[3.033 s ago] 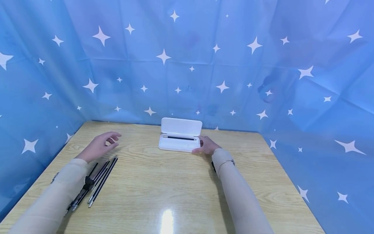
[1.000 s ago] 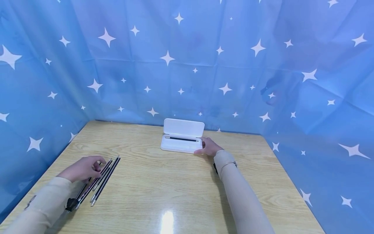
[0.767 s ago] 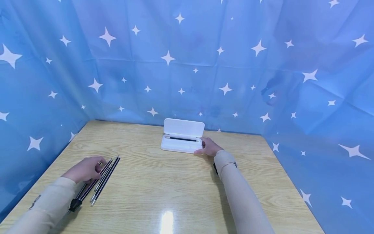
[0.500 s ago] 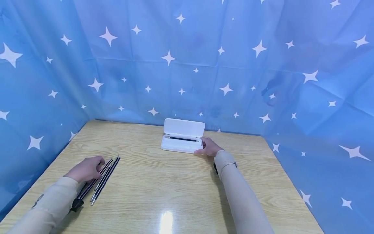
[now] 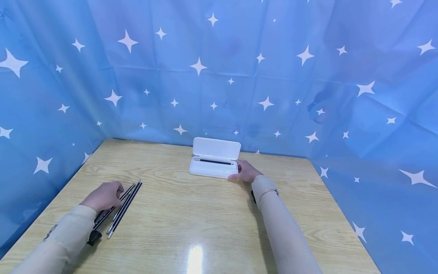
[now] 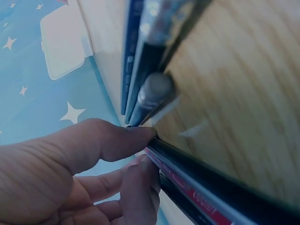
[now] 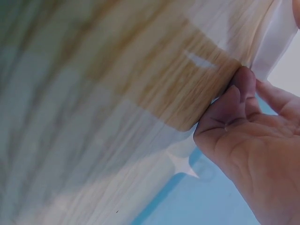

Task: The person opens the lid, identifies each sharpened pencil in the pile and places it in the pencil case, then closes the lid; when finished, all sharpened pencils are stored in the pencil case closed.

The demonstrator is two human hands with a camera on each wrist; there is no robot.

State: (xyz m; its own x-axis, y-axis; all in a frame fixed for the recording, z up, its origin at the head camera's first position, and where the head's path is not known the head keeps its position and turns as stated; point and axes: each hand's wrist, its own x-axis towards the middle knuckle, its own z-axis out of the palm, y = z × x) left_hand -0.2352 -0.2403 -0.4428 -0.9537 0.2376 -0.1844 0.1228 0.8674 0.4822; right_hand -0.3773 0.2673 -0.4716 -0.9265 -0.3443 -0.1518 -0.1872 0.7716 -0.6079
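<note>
In the head view my left hand (image 5: 103,196) is low over several dark pencils (image 5: 124,210) on the left of the table. The left wrist view shows its thumb and index finger pinching one dark pencil (image 6: 192,180) with a red-pink stripe; another dark pencil lies just beneath it. More pencils with silvery ends lie beside the thumb. My right hand (image 5: 245,172) grips the right end of a white pencil case (image 5: 216,148), thumb at the front corner. The case stands with its lid raised, and a single black pencil (image 5: 213,161) lies along its back side.
The light wood table (image 5: 191,213) carries both arms. A blue curtain (image 5: 219,83) with white stars hangs behind it and at both sides. The case's raised lid is close to the back curtain.
My left hand came down and back from beyond the pencils, then pinched one; the pencils under it shifted slightly. My right hand has stayed on the case, and the head view shifted a little.
</note>
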